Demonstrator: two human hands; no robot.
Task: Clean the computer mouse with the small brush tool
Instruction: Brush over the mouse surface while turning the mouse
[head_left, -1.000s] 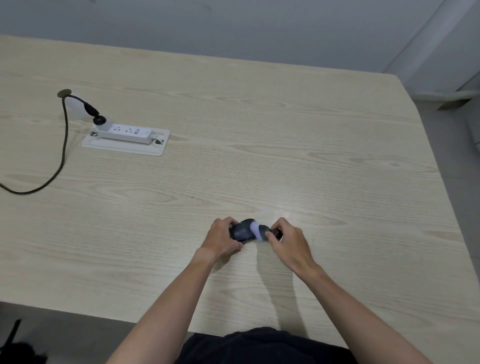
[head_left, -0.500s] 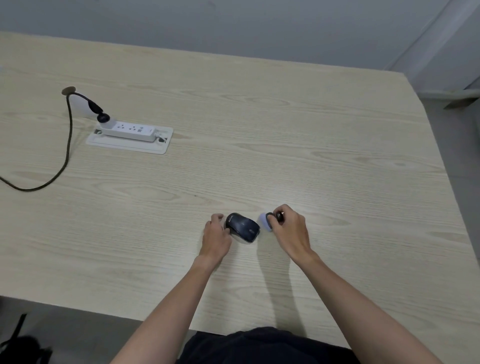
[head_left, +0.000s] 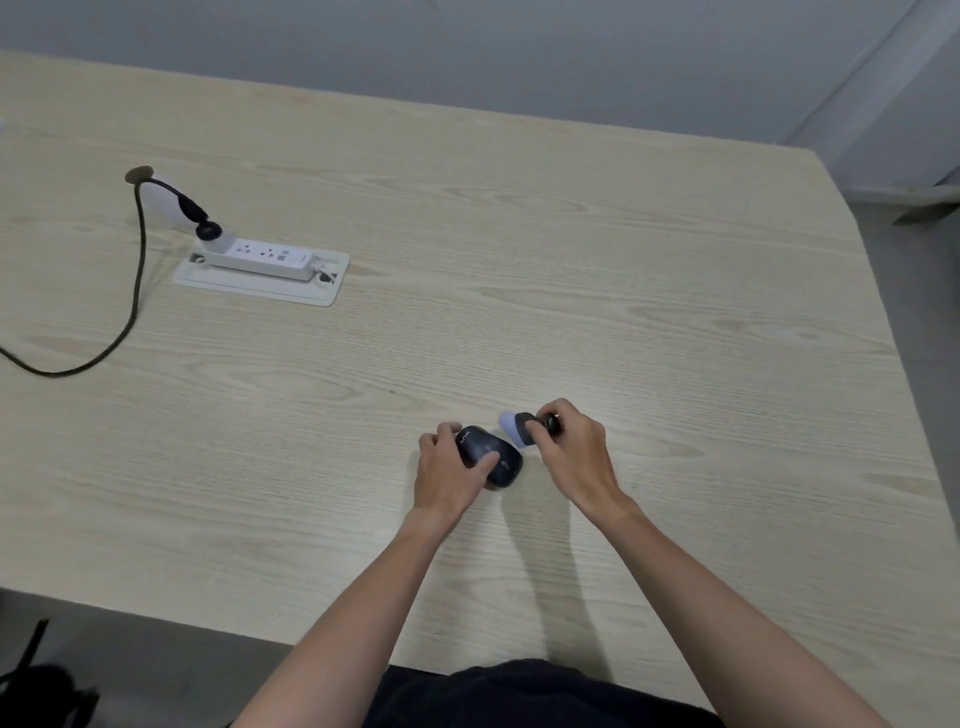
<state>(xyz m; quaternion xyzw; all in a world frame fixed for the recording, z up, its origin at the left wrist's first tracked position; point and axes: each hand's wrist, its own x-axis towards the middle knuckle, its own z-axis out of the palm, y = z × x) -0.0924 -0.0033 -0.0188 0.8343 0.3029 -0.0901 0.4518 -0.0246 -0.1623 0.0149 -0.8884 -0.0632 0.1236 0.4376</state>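
Observation:
A dark computer mouse (head_left: 491, 453) lies on the light wooden table (head_left: 623, 322), near its front edge. My left hand (head_left: 451, 474) holds the mouse from the left, thumb across its top and fingers curled behind it. My right hand (head_left: 574, 454) grips a small brush tool (head_left: 522, 427) with a dark handle and a pale lilac brush head. The brush head points left and sits just beyond the mouse's far right side, close to it; contact cannot be told.
A white power strip (head_left: 262, 255) sits on a pale plate at the back left, with a black plug and a dark cable (head_left: 136, 291) curving off the left edge. The table's right edge runs past my right arm.
The brush lifted off the mouse and drew back to the right, then came near its far side again. My left thumb has moved onto the mouse's top.

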